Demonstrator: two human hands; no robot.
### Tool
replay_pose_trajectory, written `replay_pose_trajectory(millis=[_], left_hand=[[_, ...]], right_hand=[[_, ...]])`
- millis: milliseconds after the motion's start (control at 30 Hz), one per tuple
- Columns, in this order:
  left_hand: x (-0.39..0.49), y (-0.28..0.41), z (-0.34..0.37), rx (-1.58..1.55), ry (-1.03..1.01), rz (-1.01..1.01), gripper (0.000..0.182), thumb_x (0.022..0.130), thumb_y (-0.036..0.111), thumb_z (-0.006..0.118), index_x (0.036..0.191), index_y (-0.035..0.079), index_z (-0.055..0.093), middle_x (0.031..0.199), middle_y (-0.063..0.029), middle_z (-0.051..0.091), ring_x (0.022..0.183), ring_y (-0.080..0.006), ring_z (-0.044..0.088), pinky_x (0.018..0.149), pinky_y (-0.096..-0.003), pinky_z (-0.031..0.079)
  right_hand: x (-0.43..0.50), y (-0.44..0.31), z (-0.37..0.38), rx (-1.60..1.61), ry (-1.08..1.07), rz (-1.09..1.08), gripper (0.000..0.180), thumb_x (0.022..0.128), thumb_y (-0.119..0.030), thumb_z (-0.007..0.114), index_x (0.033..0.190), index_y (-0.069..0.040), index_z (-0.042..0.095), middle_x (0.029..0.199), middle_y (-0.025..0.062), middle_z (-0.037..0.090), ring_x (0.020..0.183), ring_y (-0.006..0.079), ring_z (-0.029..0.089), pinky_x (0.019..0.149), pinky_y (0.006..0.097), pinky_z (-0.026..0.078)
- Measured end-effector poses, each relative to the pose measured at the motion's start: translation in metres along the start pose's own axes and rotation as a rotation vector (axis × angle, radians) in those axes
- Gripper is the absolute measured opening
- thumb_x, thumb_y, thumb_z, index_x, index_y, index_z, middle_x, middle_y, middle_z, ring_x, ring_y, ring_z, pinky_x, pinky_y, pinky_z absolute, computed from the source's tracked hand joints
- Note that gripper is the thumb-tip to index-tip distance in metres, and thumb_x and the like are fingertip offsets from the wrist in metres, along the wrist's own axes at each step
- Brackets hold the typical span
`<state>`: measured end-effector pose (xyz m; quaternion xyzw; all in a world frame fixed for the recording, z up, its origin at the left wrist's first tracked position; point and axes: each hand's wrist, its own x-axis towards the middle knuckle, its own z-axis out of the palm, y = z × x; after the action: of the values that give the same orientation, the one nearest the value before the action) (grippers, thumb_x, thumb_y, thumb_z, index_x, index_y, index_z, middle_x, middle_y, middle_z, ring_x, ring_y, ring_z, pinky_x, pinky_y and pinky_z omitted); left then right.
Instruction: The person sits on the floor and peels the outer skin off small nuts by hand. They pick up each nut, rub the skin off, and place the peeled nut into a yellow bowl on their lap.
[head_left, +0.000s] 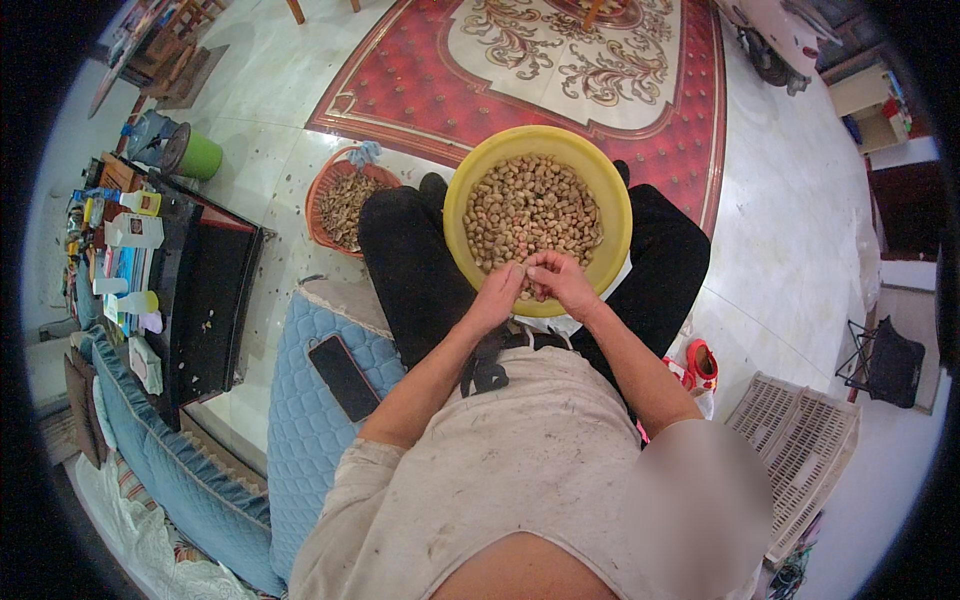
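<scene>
A yellow plastic basin (455, 251) sits between my black-trousered legs. Inside is a wide heap of unshelled peanuts (536, 199), with a few reddish kernels near my fingers. My left hand (502, 291) and my right hand (559, 279) meet over the basin's near side. Their thumbs and fingertips pinch together on what looks like a single peanut, mostly hidden by the fingers. To the left of my leg, an orange plastic basket (313, 217) holds peanut shells (346, 208). A bluish cloth or bow (365, 154) is on its far rim.
A smartphone (345, 377) lies on the blue quilted seat cover (300, 442) at my left. Farther left stands a black table (217, 300) bearing bottles and boxes. A green bucket (201, 152) is beyond it. At right are a plastic crate (799, 442) and a folding stool (892, 364).
</scene>
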<state>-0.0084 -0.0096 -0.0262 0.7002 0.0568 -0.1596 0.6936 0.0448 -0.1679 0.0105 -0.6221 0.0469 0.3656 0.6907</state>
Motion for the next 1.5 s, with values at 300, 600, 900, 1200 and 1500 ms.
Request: replay_pose_trajectory(millis=[300, 600, 900, 1200, 1500], left_hand=[[0.001, -0.004, -0.001, 0.217, 0.060, 0.119, 0.037, 0.097, 0.029, 0.035, 0.100, -0.003, 0.055, 0.086, -0.0061, 0.059, 0.078, -0.0193, 0.054, 0.070, -0.0331, 0.044], [0.002, 0.015, -0.004, -0.251, 0.127, -0.181, 0.032, 0.096, 0.030, 0.037, 0.084, 0.002, 0.048, 0.059, -0.0060, 0.043, 0.053, -0.0197, 0.044, 0.051, -0.0337, 0.038], [0.014, 0.025, -0.015, -0.066, 0.250, -0.072, 0.036, 0.093, 0.031, 0.040, 0.082, 0.002, 0.058, 0.064, -0.0069, 0.058, 0.048, -0.0146, 0.049, 0.046, -0.0280, 0.038], [0.001, 0.031, -0.026, -0.923, -0.176, -0.138, 0.029, 0.090, 0.030, 0.043, 0.081, 0.007, 0.058, 0.063, -0.0058, 0.057, 0.043, -0.0104, 0.044, 0.037, -0.0227, 0.031], [0.003, 0.024, -0.021, -0.433, -0.012, -0.208, 0.035, 0.087, 0.031, 0.049, 0.063, 0.007, 0.055, 0.061, -0.0028, 0.054, 0.045, -0.0093, 0.043, 0.039, -0.0234, 0.029]], right_hand=[[0.007, 0.013, 0.020, 0.019, 0.168, 0.042, 0.016, 0.084, -0.016, 0.058, 0.087, -0.001, 0.056, 0.072, 0.0045, 0.057, 0.053, 0.0111, 0.052, 0.045, 0.0243, 0.043], [0.003, 0.018, 0.026, 0.487, 0.126, 0.055, 0.005, 0.083, -0.008, 0.050, 0.082, -0.008, 0.045, 0.061, 0.0044, 0.045, 0.046, 0.0128, 0.039, 0.042, 0.0289, 0.035], [-0.004, -0.007, 0.005, 0.046, 0.274, -0.077, 0.008, 0.083, -0.010, 0.055, 0.090, -0.008, 0.052, 0.066, 0.0026, 0.050, 0.048, 0.0102, 0.043, 0.043, 0.0239, 0.035], [0.024, -0.009, -0.038, -0.985, 0.151, -0.243, 0.023, 0.079, -0.020, 0.058, 0.094, -0.002, 0.060, 0.079, 0.0174, 0.063, 0.073, 0.0308, 0.063, 0.066, 0.0388, 0.051], [0.021, 0.067, -0.041, -1.517, 0.001, -0.150, 0.021, 0.074, -0.014, 0.058, 0.089, -0.001, 0.052, 0.087, 0.0216, 0.056, 0.078, 0.0387, 0.059, 0.065, 0.0483, 0.048]])
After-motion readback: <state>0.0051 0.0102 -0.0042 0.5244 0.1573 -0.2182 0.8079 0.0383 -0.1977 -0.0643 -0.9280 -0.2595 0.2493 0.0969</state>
